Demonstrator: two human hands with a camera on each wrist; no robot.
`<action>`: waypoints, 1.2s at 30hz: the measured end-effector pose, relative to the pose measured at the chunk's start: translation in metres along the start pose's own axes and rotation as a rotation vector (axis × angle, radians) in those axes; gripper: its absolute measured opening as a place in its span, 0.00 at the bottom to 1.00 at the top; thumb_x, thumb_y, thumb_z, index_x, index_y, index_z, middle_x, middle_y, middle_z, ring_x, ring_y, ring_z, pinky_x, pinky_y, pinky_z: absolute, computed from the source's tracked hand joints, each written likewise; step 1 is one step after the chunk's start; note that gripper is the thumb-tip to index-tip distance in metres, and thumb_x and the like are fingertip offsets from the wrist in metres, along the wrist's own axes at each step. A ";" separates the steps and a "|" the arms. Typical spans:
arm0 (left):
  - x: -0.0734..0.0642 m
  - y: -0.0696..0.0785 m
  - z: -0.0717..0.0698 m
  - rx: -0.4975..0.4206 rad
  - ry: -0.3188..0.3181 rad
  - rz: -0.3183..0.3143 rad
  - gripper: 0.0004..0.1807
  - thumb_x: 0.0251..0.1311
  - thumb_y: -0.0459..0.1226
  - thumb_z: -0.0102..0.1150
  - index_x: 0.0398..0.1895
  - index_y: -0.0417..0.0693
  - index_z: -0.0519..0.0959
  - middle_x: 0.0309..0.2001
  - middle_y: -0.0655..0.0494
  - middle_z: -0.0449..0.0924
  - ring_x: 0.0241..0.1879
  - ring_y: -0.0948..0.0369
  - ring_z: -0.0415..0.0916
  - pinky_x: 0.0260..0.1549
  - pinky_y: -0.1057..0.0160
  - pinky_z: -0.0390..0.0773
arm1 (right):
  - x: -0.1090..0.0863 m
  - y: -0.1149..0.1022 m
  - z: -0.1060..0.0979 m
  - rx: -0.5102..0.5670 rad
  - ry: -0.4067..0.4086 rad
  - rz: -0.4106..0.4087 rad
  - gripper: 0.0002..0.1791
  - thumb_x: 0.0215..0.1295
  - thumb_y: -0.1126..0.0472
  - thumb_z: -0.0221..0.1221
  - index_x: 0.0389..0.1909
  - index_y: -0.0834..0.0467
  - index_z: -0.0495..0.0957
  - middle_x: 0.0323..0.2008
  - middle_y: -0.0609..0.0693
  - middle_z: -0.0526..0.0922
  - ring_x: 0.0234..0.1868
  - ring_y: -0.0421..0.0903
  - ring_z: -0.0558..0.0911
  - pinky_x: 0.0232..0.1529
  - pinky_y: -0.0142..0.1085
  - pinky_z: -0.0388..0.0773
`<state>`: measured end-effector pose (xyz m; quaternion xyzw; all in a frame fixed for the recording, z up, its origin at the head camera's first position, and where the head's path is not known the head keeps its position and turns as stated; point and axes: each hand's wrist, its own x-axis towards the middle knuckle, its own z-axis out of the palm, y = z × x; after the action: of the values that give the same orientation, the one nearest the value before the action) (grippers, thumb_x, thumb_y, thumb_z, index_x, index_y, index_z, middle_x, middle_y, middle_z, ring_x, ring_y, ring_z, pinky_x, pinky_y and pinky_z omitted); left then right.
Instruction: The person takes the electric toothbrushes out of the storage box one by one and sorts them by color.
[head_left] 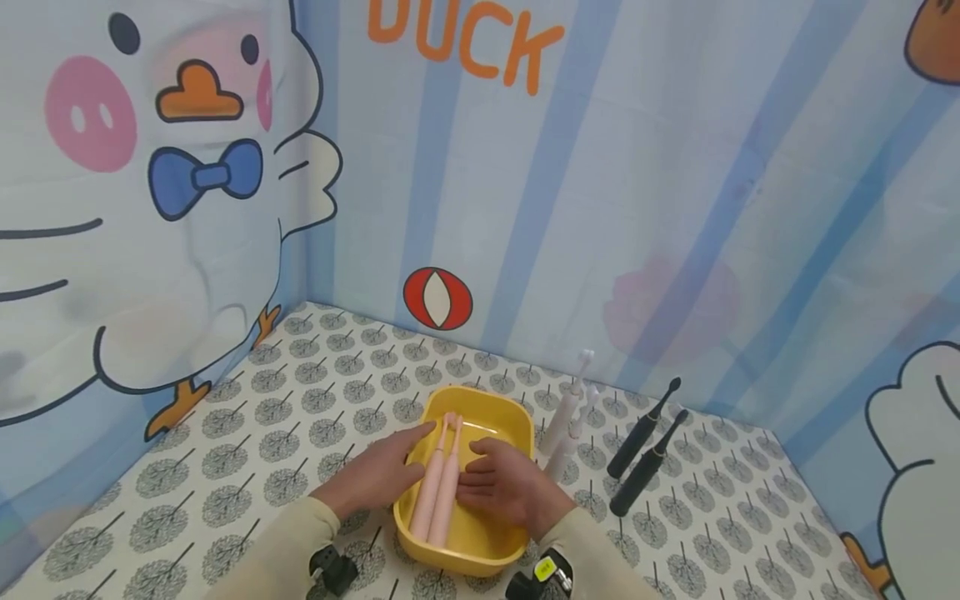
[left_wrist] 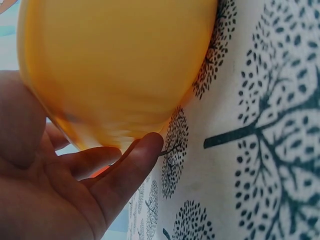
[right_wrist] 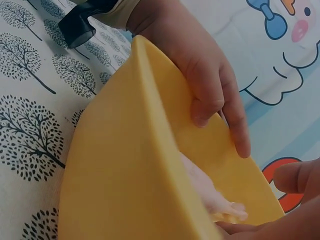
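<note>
A yellow plastic basin [head_left: 510, 408] stands on the patterned cloth, with two pink electric toothbrushes [head_left: 435, 492] lying side by side along its left part. My left hand [head_left: 378, 468] holds the basin's left rim, thumb over the edge; in the left wrist view its fingers [left_wrist: 142, 155] lie along the outer wall. Inside the basin is my right hand [head_left: 502, 487], palm facing left, fingers extended beside the toothbrushes' handles without curling round them. The right wrist view shows a pink toothbrush [right_wrist: 205, 187] only partly, behind the near wall.
Right of the basin, two white electric toothbrushes [head_left: 562, 425] lie on the cloth [head_left: 315, 400]. Farther right is a pair of black electric toothbrushes [head_left: 641, 454]. A curtain [head_left: 480, 183] with duck drawings hangs behind and at the sides.
</note>
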<state>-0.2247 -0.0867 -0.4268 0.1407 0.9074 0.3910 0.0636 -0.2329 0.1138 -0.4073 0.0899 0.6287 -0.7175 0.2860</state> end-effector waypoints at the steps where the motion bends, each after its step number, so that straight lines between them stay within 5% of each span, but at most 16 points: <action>1: 0.000 -0.001 0.000 0.002 -0.001 0.000 0.31 0.62 0.39 0.49 0.70 0.55 0.57 0.65 0.53 0.61 0.62 0.52 0.61 0.58 0.49 0.62 | 0.001 0.001 0.001 0.004 0.004 0.003 0.37 0.64 0.53 0.50 0.57 0.83 0.54 0.47 0.72 0.69 0.49 0.61 0.74 0.51 0.47 0.73; 16: 0.001 0.001 -0.002 0.004 0.008 -0.009 0.32 0.62 0.40 0.49 0.70 0.57 0.56 0.66 0.55 0.59 0.63 0.55 0.58 0.59 0.51 0.61 | 0.006 0.001 0.006 -0.086 -0.007 -0.052 0.15 0.57 0.72 0.54 0.44 0.76 0.73 0.39 0.64 0.81 0.41 0.55 0.81 0.43 0.43 0.78; 24: -0.001 0.001 -0.002 -0.018 -0.010 -0.006 0.32 0.61 0.38 0.48 0.71 0.57 0.56 0.66 0.55 0.59 0.60 0.56 0.62 0.55 0.53 0.65 | 0.008 0.006 0.006 -0.160 -0.025 -0.073 0.13 0.54 0.72 0.57 0.41 0.75 0.76 0.36 0.63 0.81 0.39 0.56 0.82 0.41 0.43 0.79; 31: -0.002 0.002 -0.002 -0.054 -0.027 -0.018 0.30 0.65 0.41 0.47 0.70 0.58 0.57 0.66 0.56 0.59 0.64 0.54 0.55 0.60 0.48 0.57 | 0.009 0.008 0.008 -0.312 -0.023 -0.032 0.13 0.56 0.65 0.61 0.41 0.69 0.79 0.35 0.59 0.83 0.36 0.53 0.83 0.39 0.41 0.80; 36: -0.003 0.002 -0.003 -0.044 -0.019 -0.011 0.30 0.65 0.44 0.48 0.70 0.58 0.57 0.66 0.55 0.60 0.64 0.53 0.55 0.60 0.47 0.58 | 0.010 0.009 0.008 -0.279 -0.007 -0.071 0.13 0.55 0.67 0.60 0.40 0.71 0.78 0.35 0.60 0.82 0.36 0.53 0.82 0.38 0.42 0.80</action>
<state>-0.2221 -0.0882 -0.4233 0.1382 0.8987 0.4089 0.0776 -0.2341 0.1029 -0.4182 0.0245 0.7243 -0.6330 0.2723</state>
